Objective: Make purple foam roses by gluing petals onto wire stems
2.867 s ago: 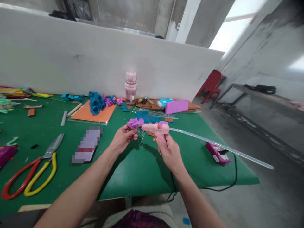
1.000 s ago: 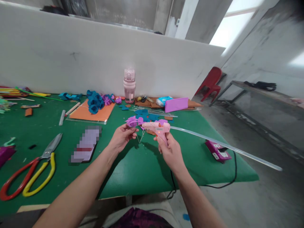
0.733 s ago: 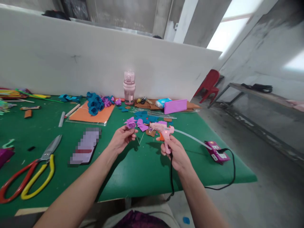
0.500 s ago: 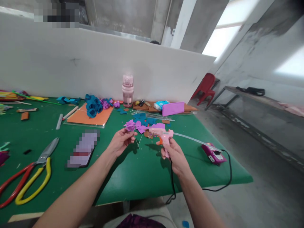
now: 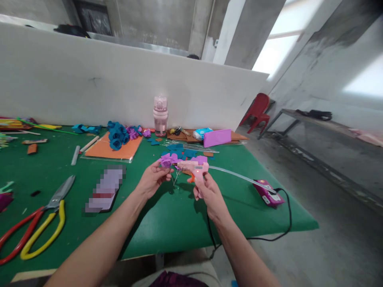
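My left hand (image 5: 154, 178) is closed on a purple paper flower (image 5: 168, 159), whose thin wire stem points down below the fingers. Wrapped round the handle of a pink glue gun (image 5: 194, 169) is my right hand (image 5: 209, 193). The gun's nozzle is at the flower's right side; whether it touches the petals I cannot tell. A long clear glue stick (image 5: 230, 171) sticks out of its back end. Behind the gun lie cut purple pieces (image 5: 200, 159) and blue pieces (image 5: 176, 148).
Scissors (image 5: 58, 195) and a phone (image 5: 104, 191) lie on the left of the green table. Blue paper flowers (image 5: 117, 135) rest on an orange sheet (image 5: 119, 150). A pink bottle (image 5: 160, 115) stands by the white board. The gun's black cord (image 5: 290, 215) runs to a purple box (image 5: 268, 194).
My right hand has brought the glue gun leftward, so its nozzle is now at the flower. The flower has turned slightly in my left hand, which stays nearly in place.
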A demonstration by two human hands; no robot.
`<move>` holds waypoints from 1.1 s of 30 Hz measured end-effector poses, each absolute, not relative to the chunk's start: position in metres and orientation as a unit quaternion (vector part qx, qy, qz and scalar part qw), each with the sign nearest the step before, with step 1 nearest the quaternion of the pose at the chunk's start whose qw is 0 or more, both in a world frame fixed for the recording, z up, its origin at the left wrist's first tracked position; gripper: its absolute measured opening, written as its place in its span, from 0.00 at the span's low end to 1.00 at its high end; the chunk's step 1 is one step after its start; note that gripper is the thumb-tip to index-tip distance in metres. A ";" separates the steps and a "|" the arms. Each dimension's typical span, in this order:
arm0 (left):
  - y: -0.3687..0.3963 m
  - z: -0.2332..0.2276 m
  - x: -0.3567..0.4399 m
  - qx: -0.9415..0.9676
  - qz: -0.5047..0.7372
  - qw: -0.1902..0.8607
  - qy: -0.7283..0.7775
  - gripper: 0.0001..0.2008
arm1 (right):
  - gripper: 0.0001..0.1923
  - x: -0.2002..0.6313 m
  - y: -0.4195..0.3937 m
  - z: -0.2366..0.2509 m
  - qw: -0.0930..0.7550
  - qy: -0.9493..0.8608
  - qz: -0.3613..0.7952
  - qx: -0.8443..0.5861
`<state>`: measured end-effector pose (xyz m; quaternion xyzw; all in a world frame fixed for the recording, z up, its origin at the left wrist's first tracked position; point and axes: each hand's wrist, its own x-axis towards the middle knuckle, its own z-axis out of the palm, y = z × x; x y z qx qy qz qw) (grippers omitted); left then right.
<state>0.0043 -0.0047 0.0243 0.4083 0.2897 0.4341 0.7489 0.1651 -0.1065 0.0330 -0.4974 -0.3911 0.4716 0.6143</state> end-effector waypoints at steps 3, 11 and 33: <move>-0.005 0.025 0.005 0.409 0.432 0.746 0.299 0.28 | 0.16 0.165 -0.107 0.035 0.611 -0.391 0.473 -0.500; -0.004 0.023 0.005 0.416 0.436 0.738 0.303 0.27 | 0.16 0.164 -0.108 0.039 0.609 -0.389 0.473 -0.504; -0.002 0.019 0.005 0.431 0.455 0.709 0.323 0.23 | 0.14 0.168 -0.119 0.048 0.619 -0.430 0.432 -0.495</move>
